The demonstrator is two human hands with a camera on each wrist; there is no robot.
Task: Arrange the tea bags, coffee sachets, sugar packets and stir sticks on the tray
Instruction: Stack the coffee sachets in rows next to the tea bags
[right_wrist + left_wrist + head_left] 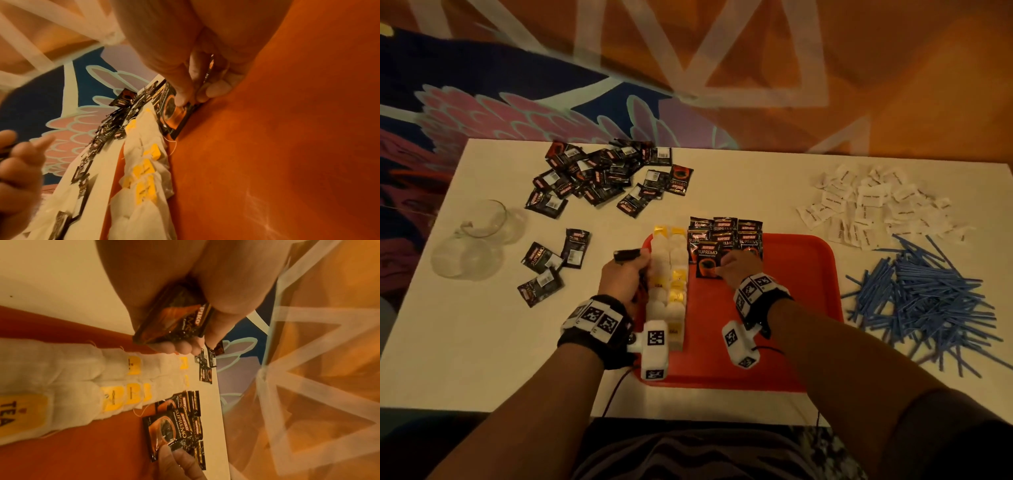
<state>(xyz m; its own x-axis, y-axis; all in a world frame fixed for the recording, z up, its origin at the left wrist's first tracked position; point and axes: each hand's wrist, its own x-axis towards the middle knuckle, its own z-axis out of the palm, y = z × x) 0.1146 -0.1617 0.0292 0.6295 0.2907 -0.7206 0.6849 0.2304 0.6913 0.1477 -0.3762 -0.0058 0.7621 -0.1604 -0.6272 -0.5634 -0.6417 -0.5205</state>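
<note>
A red tray lies at the table's near middle. Two rows of white tea bags with yellow tags run along its left side. Black coffee sachets overlap in rows at its far edge. My right hand pinches the corner of the nearest sachet, which lies flat on the tray; the pinch shows at the sachet. My left hand grips a small stack of coffee sachets at the tray's left rim, beside the tea bags.
A heap of loose coffee sachets lies far left, three more nearer. Two glass cups stand at the left edge. White sugar packets lie far right, with blue stir sticks below them.
</note>
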